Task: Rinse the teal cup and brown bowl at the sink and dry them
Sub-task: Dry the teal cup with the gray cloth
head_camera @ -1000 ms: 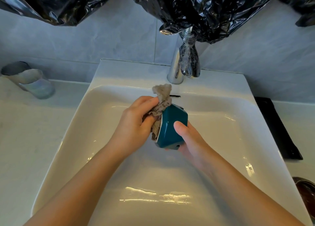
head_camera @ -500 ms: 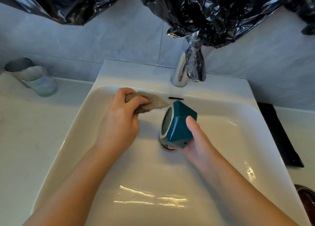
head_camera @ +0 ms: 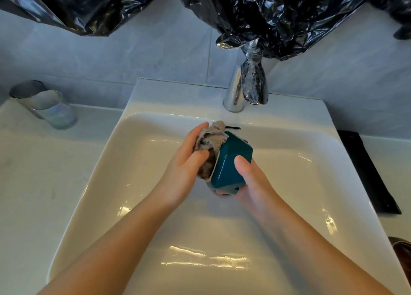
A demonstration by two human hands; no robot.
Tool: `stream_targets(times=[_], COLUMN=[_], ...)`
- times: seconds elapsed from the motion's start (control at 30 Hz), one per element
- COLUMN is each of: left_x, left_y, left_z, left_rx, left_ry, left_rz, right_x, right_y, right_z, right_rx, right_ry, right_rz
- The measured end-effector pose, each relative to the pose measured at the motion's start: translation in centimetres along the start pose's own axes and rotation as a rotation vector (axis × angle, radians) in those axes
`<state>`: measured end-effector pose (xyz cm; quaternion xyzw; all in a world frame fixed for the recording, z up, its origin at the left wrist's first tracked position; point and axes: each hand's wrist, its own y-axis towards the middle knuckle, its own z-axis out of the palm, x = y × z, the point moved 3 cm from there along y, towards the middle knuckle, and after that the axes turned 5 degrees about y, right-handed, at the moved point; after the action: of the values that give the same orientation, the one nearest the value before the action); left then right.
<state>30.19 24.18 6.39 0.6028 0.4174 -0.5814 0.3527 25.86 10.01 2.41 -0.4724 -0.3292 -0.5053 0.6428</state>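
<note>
Right grip (head_camera: 251,181) curls round the cup (head_camera: 231,161), tipped on its side above the sink (head_camera: 289,183). Left grip (head_camera: 184,163) pinches the cloth (head_camera: 209,139), pressed against the cup's mouth. Bowl (head_camera: 403,248) sits on the bench (head_camera: 395,161), far right, half out of view.

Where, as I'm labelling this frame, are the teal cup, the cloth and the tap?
teal cup (head_camera: 222,174): head view, lower teal side wall.
cloth (head_camera: 209,137): head view, bunched part at the cup's mouth.
tap (head_camera: 234,92): head view, chrome body.
</note>
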Motion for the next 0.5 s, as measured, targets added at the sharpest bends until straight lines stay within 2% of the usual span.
stream_targets(times=[0.07,0.2,0.37,0.5], left_x=[0.0,-0.1,-0.6,-0.9], left_y=[0.0,0.6,0.3,0.1], left_z=[0.2,-0.9,-1.0,-1.0], left_rx=[-0.02,-0.194,-0.05,-0.02], left_ry=[0.082,0.278,0.557,0.629], left_rz=[0.001,0.108,0.405,0.538], right_x=[-0.1,-0.2,-0.3,0.0], right_y=[-0.2,-0.4,-0.4,-0.3], right_z=[0.0,0.2,-0.1,-0.2], right_rx=[-0.016,-0.004,-0.031,-0.101], right_ry=[-0.069,-0.134,-0.14,-0.051], right_rz=[-0.012,-0.012,0.011,-0.008])
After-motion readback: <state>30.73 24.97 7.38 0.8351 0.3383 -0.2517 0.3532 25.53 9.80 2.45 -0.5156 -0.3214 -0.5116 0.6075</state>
